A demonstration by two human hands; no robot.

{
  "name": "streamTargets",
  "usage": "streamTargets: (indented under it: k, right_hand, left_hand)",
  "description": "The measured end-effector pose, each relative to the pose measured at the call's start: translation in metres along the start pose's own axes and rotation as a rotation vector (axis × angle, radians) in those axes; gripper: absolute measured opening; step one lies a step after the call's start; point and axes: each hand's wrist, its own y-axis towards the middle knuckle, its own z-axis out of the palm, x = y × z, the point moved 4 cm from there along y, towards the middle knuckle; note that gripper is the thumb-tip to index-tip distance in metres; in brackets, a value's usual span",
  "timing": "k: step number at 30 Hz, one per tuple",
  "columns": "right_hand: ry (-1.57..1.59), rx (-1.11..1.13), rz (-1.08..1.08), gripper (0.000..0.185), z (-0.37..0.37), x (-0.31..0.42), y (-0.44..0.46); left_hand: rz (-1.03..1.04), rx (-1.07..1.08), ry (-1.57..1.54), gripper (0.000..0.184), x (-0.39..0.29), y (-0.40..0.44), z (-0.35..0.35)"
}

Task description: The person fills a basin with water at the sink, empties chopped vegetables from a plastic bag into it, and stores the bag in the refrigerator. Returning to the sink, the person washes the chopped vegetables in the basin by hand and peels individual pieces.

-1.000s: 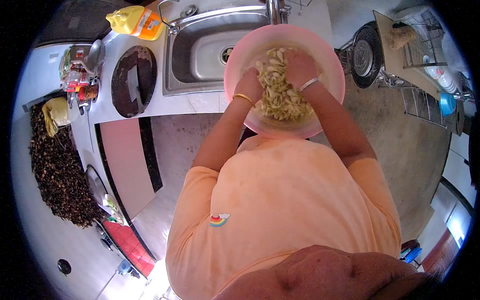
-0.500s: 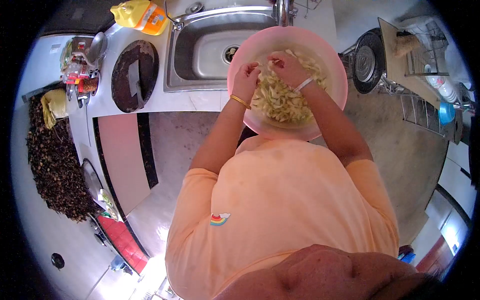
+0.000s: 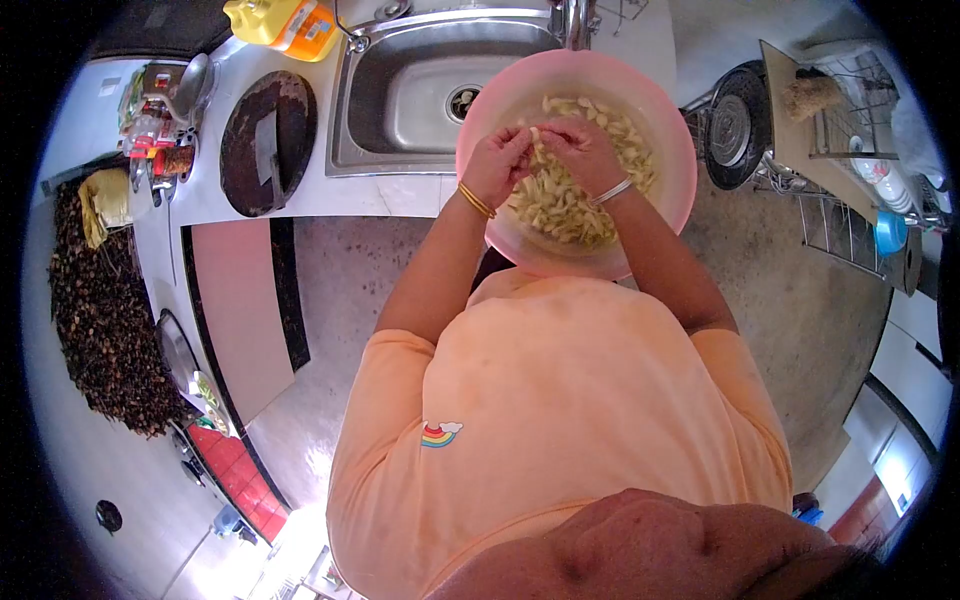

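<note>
A round pink basin point(image 3: 675, 150) holds water and many pale green vegetable pieces point(image 3: 570, 212), and it overlaps the sink's right side. Over its left part, my left hand point(image 3: 500, 165) is closed, thumb and fingers pinched together. My right hand point(image 3: 582, 155) is also closed, its fingertips meeting those of the left above the pieces. A small pale piece point(image 3: 536, 138) shows between the two sets of fingertips. Both hands are above the water.
A steel sink point(image 3: 400, 100) is set in the white counter point(image 3: 390, 197). Left of it lie a dark round board point(image 3: 240, 150) with a cleaver point(image 3: 267, 150) and a yellow jug point(image 3: 285, 25). At the right stands a dish rack point(image 3: 830, 225).
Both hands have risen out of the pieces in the basin. Their fingertips have come together over its left part, with a small piece now between them.
</note>
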Motion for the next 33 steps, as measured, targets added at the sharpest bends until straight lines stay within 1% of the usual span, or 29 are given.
streamTargets:
  k: [2, 3, 5, 6, 8, 9, 11, 12, 14, 15, 17, 18, 20, 21, 23, 24, 26, 27, 29, 30, 32, 33]
  right_hand:
    - [0.016, 0.039, 0.138, 0.021, 0.0, -0.004, -0.002]
    - [0.016, 0.038, 0.14, 0.021, 0.0, -0.006, -0.003]
    - [0.129, 0.12, 0.273, 0.024, 0.003, -0.019, -0.004]
    - [0.13, 0.118, 0.277, 0.024, 0.005, -0.028, -0.005]
    - [0.166, 0.121, 0.277, 0.027, 0.01, -0.038, -0.005]
    - [0.167, 0.118, 0.281, 0.027, 0.008, -0.043, -0.008]
    - [-0.052, 0.174, 0.297, 0.025, 0.003, -0.026, -0.006]
    - [-0.051, 0.172, 0.3, 0.025, 0.003, -0.025, -0.007]
    - [0.014, 0.126, 0.348, 0.017, 0.001, -0.025, -0.008]
    - [0.015, 0.124, 0.348, 0.017, 0.004, -0.027, -0.008]
    - [0.408, 0.029, 0.37, 0.011, 0.011, -0.033, -0.009]
    - [0.411, 0.033, 0.366, 0.011, 0.013, -0.036, -0.008]
    - [0.668, -0.013, 0.365, 0.009, 0.011, -0.036, -0.006]
    - [0.67, -0.007, 0.362, 0.009, 0.01, -0.037, -0.004]
    - [0.333, 0.012, 0.439, 0.012, 0.004, -0.038, -0.002]
    - [0.331, 0.015, 0.441, 0.012, 0.004, -0.044, -0.003]
    - [-0.122, -0.106, 0.269, 0.016, -0.003, -0.047, 0.001]
    - [-0.125, -0.106, 0.268, 0.016, -0.004, -0.051, -0.002]
    - [-0.749, -0.081, -0.107, 0.02, -0.004, -0.03, -0.005]
    - [-0.751, -0.081, -0.108, 0.02, -0.002, -0.028, -0.001]
    - [-0.712, 0.24, 0.042, 0.025, 0.02, -0.038, 0.011]
    - [-0.712, 0.236, 0.049, 0.025, 0.029, -0.039, 0.019]
  left_hand:
    - [0.07, -0.025, 0.003, 0.02, 0.0, 0.0, 0.0]
    - [0.068, -0.025, 0.003, 0.02, 0.001, 0.0, 0.0]
    - [0.184, -0.071, 0.227, 0.021, -0.004, 0.0, 0.001]
    - [0.18, -0.07, 0.228, 0.021, -0.003, -0.001, 0.001]
    - [0.219, -0.085, 0.385, 0.021, -0.006, -0.002, 0.002]
    - [0.215, -0.084, 0.386, 0.021, -0.007, -0.003, 0.003]
    - [0.187, -0.063, 0.378, 0.019, -0.006, -0.003, 0.003]
    - [0.184, -0.061, 0.379, 0.019, -0.005, -0.003, 0.004]
    - [0.151, -0.054, 0.276, 0.019, -0.002, -0.003, 0.005]
    - [0.151, -0.053, 0.277, 0.019, -0.002, -0.003, 0.005]
    - [0.111, 0.006, 0.027, 0.018, -0.004, -0.005, 0.008]
    - [0.116, 0.002, 0.029, 0.018, -0.005, -0.004, 0.005]
    - [0.065, 0.023, -0.112, 0.017, -0.005, -0.001, 0.004]
    - [0.07, 0.019, -0.111, 0.017, -0.005, -0.001, 0.003]
    - [0.048, -0.032, -0.184, 0.014, -0.014, -0.01, 0.014]
    - [0.047, -0.033, -0.187, 0.014, -0.018, -0.01, 0.015]
    - [0.108, -0.041, -0.437, 0.013, -0.027, -0.011, 0.012]
    - [0.11, -0.039, -0.439, 0.013, -0.026, -0.011, 0.009]
    - [0.12, 0.158, -0.591, 0.015, -0.022, -0.01, 0.007]
    - [0.121, 0.159, -0.592, 0.015, -0.019, -0.008, 0.003]
    - [0.116, 0.243, -0.604, 0.019, -0.015, -0.003, 0.001]
    - [0.109, 0.245, -0.602, 0.019, -0.013, -0.002, 0.001]
